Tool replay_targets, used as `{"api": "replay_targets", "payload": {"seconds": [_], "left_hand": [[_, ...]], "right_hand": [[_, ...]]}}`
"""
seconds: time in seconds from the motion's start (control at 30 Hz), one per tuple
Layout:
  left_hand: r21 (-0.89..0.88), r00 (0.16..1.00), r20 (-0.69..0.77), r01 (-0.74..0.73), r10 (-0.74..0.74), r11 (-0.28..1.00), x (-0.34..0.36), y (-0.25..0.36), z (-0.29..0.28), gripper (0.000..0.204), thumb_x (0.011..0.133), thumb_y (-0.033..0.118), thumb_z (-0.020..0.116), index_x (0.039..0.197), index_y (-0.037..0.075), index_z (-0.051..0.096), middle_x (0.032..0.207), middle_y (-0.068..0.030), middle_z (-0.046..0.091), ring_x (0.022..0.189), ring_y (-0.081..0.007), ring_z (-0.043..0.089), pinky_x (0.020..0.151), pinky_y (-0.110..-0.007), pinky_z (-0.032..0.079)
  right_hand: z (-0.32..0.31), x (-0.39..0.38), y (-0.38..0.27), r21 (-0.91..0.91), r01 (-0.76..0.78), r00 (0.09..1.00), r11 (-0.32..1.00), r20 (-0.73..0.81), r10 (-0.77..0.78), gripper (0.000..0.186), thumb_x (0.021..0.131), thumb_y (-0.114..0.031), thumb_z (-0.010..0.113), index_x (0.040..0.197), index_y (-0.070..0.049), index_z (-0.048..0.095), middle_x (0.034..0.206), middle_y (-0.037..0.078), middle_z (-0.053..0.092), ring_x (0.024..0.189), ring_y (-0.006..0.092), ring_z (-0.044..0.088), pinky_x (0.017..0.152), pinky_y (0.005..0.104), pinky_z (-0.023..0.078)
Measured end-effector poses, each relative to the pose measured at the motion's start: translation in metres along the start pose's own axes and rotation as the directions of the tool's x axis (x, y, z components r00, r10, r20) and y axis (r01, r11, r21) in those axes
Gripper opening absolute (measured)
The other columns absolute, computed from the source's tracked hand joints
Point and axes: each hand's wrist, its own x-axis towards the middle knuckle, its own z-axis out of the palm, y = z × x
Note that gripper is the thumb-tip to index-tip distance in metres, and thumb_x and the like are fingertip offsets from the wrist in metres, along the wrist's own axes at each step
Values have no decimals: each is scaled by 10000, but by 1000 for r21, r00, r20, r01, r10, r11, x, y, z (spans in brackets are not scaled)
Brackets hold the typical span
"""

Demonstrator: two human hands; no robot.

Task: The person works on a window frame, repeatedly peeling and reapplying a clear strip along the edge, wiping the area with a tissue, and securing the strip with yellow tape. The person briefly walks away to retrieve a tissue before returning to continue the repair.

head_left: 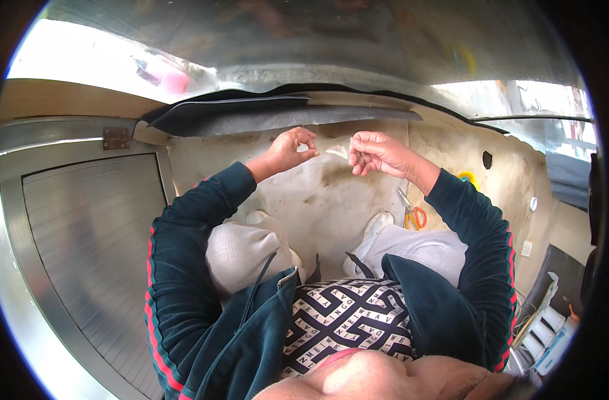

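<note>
My left hand (pixel 291 151) is raised in front of me, thumb and fingertips brought together in a pinch. Across a short gap, my right hand (pixel 379 155) has its fingers curled against the thumb. Anything thin held in either pinch is too small to make out. Between the hands shows a small pale curved piece (pixel 336 153); whether it touches the right fingertips or lies on the stained surface below, I cannot tell. Scissors with orange handles (pixel 416 217) lie beside my right knee, below the right forearm.
Dark grey sheets (pixel 251 115) lie along the far edge under a shiny curved panel (pixel 318 47). A slatted metal door (pixel 94 247) stands at left. To the right are a black scrap (pixel 487 160), a yellow round thing (pixel 467 178) and white rolled items (pixel 543 333).
</note>
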Motion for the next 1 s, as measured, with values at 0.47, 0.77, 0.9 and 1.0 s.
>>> {"api": "replay_targets", "payload": {"seconds": [0.47,0.77,0.9,1.0], "left_hand": [[33,951,230,206,-208,978,-17,-47,19,210,846,305,796,842,102,741,1402,-116,548,1169,-226,596,948,-351,523],[118,877,478,-102,34,988,8,12,-32,196,861,247,753,801,71,692,1283,-150,629,1168,-281,601,1014,-368,467],[241,836,549,-186,24,953,17,71,-61,227,848,250,749,785,46,670,1219,-165,663,1136,-325,614,990,-385,478],[268,810,586,-212,16,940,5,119,-73,225,845,232,738,778,34,655,1199,-165,670,1116,-337,615,967,-390,484]], "right_hand": [[-18,16,27,-24,-132,984,991,-123,128,279,1018,-327,586,1087,-58,610,986,70,684,873,155,688,760,286,563],[-34,-6,7,-542,-174,978,822,-196,78,367,1033,-375,542,1088,-21,620,946,66,686,868,176,690,716,310,566],[-53,-4,-8,-764,-94,949,639,-262,-173,354,1016,-350,546,1140,-27,621,1032,95,692,893,248,681,750,381,549],[-65,34,-25,-944,51,824,326,-145,-547,281,999,-270,531,1136,-42,623,1106,140,686,962,350,651,804,431,506]]}}
